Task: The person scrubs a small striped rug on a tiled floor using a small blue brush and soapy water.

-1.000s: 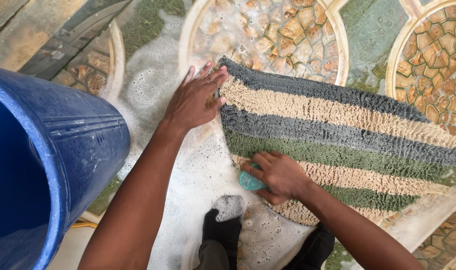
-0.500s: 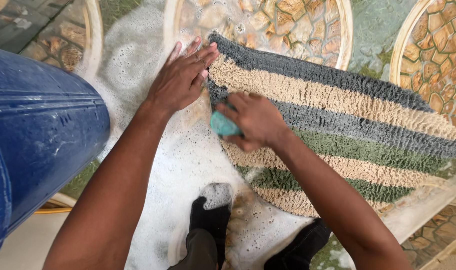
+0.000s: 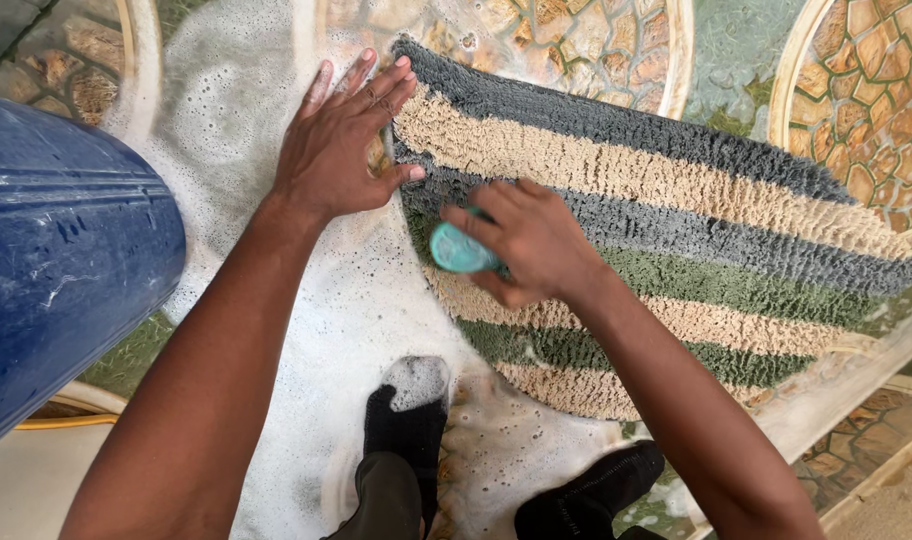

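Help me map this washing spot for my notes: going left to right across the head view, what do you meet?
Blue barrel → left hand pressing the rug's edge → teal brush in the right hand → striped rug → stone-patterned floor.

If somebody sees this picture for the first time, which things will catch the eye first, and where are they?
The striped rug in grey, beige and green fills the centre and right, lying on foamy patterned floor. On its near end the right hand grips a teal brush, while the left hand presses flat at the rug's edge. A big blue barrel fills the left side.
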